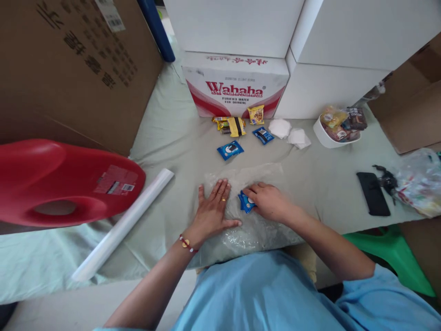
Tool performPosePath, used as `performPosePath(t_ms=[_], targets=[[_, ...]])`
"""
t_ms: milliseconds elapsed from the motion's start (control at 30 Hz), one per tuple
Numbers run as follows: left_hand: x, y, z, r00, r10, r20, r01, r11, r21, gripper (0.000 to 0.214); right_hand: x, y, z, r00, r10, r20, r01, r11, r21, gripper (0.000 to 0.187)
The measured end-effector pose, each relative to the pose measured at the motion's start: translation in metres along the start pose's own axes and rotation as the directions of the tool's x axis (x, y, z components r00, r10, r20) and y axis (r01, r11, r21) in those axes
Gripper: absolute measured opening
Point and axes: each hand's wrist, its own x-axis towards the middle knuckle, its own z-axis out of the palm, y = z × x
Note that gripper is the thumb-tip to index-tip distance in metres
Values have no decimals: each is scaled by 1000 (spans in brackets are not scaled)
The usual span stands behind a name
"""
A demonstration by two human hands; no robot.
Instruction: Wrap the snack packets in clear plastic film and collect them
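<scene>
My left hand (212,209) lies flat with fingers spread on a sheet of clear plastic film (248,230) spread over the pale green cloth (172,138). My right hand (267,201) rests on the same film and grips a small blue snack packet (245,202) with its fingers curled. Farther back lie another blue packet (230,150), a third blue packet (262,135), a yellow packet with a black stripe (237,126) and a yellow cookie packet (256,114).
A white roll of film (124,225) lies at the left beside a red plastic stool (65,181). A Wahaha carton (236,85), white boxes, a white bowl of snacks (339,126), crumpled tissues (289,132), a black phone (373,193) and a plastic bag (418,181) surround the cloth.
</scene>
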Motion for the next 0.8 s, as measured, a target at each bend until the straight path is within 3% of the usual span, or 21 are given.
performPosePath(t_ms=[167, 333, 400, 500, 567, 700, 800], targets=[[0, -1, 1, 1000, 8, -9, -8, 1000, -17, 120, -1, -1, 6, 1000, -15, -10, 15, 1000, 2, 44], [-11, -4, 3, 991, 10, -134, -11, 1000, -7, 124, -12, 4, 6, 997, 11, -79, -3, 994, 105, 71], [-21, -4, 0, 975, 54, -214, -56, 998, -4, 115, -29, 10, 5, 987, 41, -153, -11, 981, 195, 68], [-39, -3, -7, 940, 168, -297, -182, 983, -23, 79, -69, 21, 11, 972, 43, -230, 38, 941, 337, 47], [-53, -3, -12, 927, 241, -287, -276, 957, -89, 64, -100, 28, 24, 972, -11, -234, 103, 917, 385, 47], [-80, -2, -15, 904, 382, -192, -426, 841, -335, 65, -147, 31, 69, 966, -36, -255, 138, 909, 394, 68], [-90, 1, -9, 903, 409, -131, -428, 833, -351, 44, -156, 29, 101, 933, 9, -359, 143, 907, 396, 42]])
